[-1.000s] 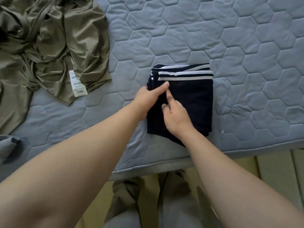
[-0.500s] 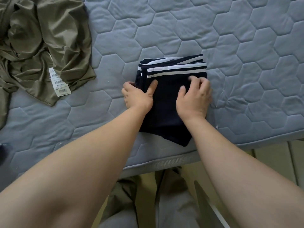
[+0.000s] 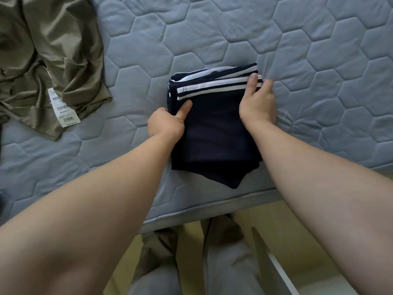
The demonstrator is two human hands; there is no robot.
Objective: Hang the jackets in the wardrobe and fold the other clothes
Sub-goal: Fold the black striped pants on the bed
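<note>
The folded navy garment with white stripes lies at the near edge of the grey quilted mattress, one corner overhanging. The left hand clamps its left side; the right hand clamps its right. Bare quilting lies beyond and right of it; an olive jacket is crumpled well left.

— Folded garment: dark navy, with white stripes along the far edge.
— Crumpled garment at far left?
— Olive green, plain; white tag with printed black barcodes.
— Mattress?
— Grey-blue, quilted in a hexagon pattern.
— Trousers and floor below?
— Grey; pale yellow.
</note>
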